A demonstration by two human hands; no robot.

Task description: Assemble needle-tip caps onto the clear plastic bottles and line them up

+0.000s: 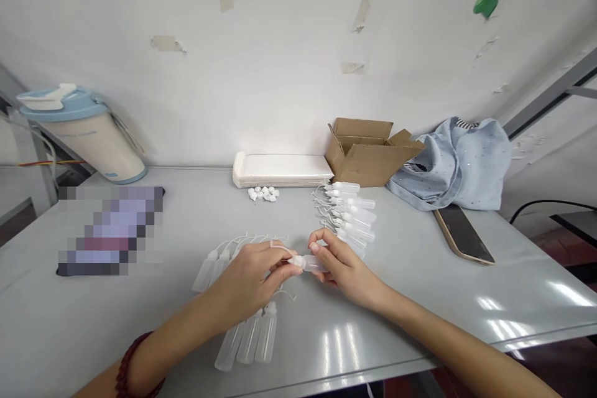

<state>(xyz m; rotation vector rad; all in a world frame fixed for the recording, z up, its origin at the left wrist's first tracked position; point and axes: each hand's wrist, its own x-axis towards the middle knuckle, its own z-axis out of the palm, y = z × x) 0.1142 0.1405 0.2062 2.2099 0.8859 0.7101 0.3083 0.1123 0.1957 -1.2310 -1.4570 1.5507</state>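
Note:
Between my two hands a small clear plastic dropper bottle (313,263) lies nearly level. My left hand (261,270) pinches its white cap end, where a thin strap runs up to the fingers. Around its clear body my right hand (342,264) has its fingers closed. Several more bottles (257,336) lie below my left forearm, and others (209,270) lie behind my left wrist, partly covered. A stack of bottles (357,217) with white strapped tops lies beyond my right hand. A small heap of white caps (263,193) sits farther back.
A pack of white sleeves (284,168) and an open cardboard box (373,158) stand against the wall. At the right are a blue cloth bag (471,165) and a phone (464,236). At the left are a tumbler (93,137) and a blurred flat device (112,230).

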